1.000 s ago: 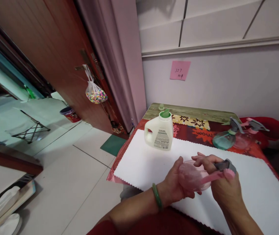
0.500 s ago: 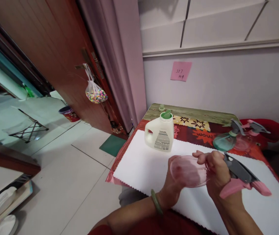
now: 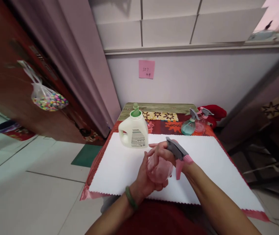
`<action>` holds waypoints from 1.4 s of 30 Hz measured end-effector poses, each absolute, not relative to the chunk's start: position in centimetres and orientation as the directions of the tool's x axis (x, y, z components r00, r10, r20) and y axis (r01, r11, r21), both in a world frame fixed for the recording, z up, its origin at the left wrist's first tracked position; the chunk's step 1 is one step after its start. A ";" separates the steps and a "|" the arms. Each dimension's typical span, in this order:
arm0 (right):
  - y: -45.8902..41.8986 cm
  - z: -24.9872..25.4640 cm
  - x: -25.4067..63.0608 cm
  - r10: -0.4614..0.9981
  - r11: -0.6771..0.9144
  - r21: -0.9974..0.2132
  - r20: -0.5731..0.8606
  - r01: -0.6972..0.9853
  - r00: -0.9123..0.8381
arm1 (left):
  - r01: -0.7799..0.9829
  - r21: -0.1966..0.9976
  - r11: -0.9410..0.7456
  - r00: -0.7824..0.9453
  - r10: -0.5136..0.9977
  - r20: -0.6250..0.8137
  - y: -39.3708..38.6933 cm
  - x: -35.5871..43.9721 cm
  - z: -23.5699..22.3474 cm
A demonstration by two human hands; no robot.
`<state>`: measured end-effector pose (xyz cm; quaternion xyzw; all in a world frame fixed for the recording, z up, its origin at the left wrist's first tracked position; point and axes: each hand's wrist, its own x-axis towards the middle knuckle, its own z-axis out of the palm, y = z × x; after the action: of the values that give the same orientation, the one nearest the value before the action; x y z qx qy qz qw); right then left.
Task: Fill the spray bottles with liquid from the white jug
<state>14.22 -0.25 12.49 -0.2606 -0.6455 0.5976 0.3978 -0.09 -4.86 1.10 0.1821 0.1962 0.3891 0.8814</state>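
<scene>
A clear pink spray bottle (image 3: 159, 172) is held tilted between both hands above the white mat. My left hand (image 3: 144, 181) is closed around the bottle's rounded body. My right hand (image 3: 163, 154) wraps over the neck end, fingers bent across it and covering the joint. The grey and pink trigger head (image 3: 178, 151) sticks out past that hand, toward my right wrist. Beyond my hands stands a white detergent jug (image 3: 135, 132), upright, with a green spout (image 3: 136, 111) at its uncapped mouth.
A teal spray bottle (image 3: 188, 127) and another pink spray bottle (image 3: 201, 124) stand at the back right. A scalloped white mat (image 3: 115, 166) covers much of the table. A bag of colourful beads (image 3: 50, 99) hangs from the door at left. A pink note (image 3: 146, 69) is on the wall.
My view has swung to the right. Both hands have drawn closer together, and the bottle has turned so that its base faces more toward me. The jug stands in place.
</scene>
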 end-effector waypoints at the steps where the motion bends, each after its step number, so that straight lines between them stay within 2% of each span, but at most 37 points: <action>1: -0.1 12.6 14.5 0.776 0.115 -0.982 0.183 -0.151 -0.604 | -0.547 0.463 0.698 0.698 0.685 -0.208 -4.7 -0.3 1.5; 2: 0.1 12.6 14.6 0.752 0.073 -0.983 0.165 -0.168 -0.638 | -0.509 0.448 0.735 0.741 0.639 -0.207 -4.6 -0.5 1.9; 4: 0.4 12.5 14.5 0.781 0.030 -0.976 0.158 -0.216 -0.605 | -0.584 0.436 0.685 0.708 0.693 -0.140 -4.8 -0.8 2.9; 6: 0.6 12.5 14.1 0.867 0.060 -0.970 0.168 -0.237 -0.469 | -0.741 0.451 0.497 0.530 0.846 -0.060 -5.3 -0.8 3.9; 8: 0.6 12.6 13.4 0.940 0.116 -0.967 0.181 -0.227 -0.290 | -0.807 0.502 0.311 0.348 0.937 -0.020 -5.7 -0.7 4.6; 11: 0.6 13.2 12.3 0.976 0.157 -0.960 0.187 -0.233 -0.112 | -0.798 0.554 0.237 0.249 0.967 -0.055 -5.5 -1.0 4.8; 14: 0.9 13.9 11.7 0.969 0.160 -0.958 0.198 -0.238 -0.145 | -0.764 0.550 0.336 0.296 0.941 -0.163 -4.4 -1.8 4.3; 18: 1.5 14.2 11.3 0.963 0.127 -0.960 0.180 -0.251 -0.200 | -0.622 0.567 0.540 0.492 0.833 -0.254 -3.4 -2.5 4.3; 20: 1.7 14.2 11.1 0.977 0.106 -0.958 0.150 -0.266 -0.150 | -0.646 0.587 0.487 0.469 0.861 -0.198 -3.6 -2.4 4.9; 23: 1.7 14.1 10.6 0.992 0.106 -0.956 0.119 -0.273 -0.029 | -0.746 0.613 0.259 0.283 0.957 -0.060 -4.4 -1.9 5.8; 26: 1.6 14.2 10.1 0.994 0.111 -0.958 0.113 -0.263 0.010 | -0.748 0.644 0.160 0.171 0.984 -0.046 -4.8 -1.9 5.8; 29: 1.7 14.6 10.0 0.985 0.107 -0.966 0.135 -0.234 -0.108 | -0.752 0.608 0.256 0.210 0.966 -0.147 -4.3 -2.5 4.9; 32: 1.9 15.1 9.9 0.952 0.100 -0.970 0.159 -0.224 -0.263 | -0.694 0.557 0.457 0.409 0.886 -0.218 -3.7 -3.2 4.4; 34: 2.1 15.1 9.7 0.950 0.087 -0.970 0.149 -0.228 -0.273 | -0.670 0.543 0.506 0.478 0.854 -0.207 -3.6 -3.3 4.7; 36: 2.2 14.9 9.3 0.968 0.085 -0.968 0.136 -0.237 -0.209 | -0.739 0.531 0.414 0.410 0.902 -0.134 -4.0 -3.2 5.2; 39: 2.3 14.3 8.8 0.988 0.092 -0.962 0.119 -0.259 -0.093 | -0.823 0.541 0.170 0.187 0.982 -0.025 -4.7 -2.9 6.0; 42: 2.5 14.2 8.6 0.989 0.094 -0.958 0.121 -0.272 -0.082 | -0.796 0.594 0.112 0.108 0.993 -0.042 -4.9 -3.1 5.9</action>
<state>8.55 2.46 14.17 -0.3750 -0.4783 0.5588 0.5642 -3.11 -4.90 5.88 0.2198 0.2239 0.6292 0.7111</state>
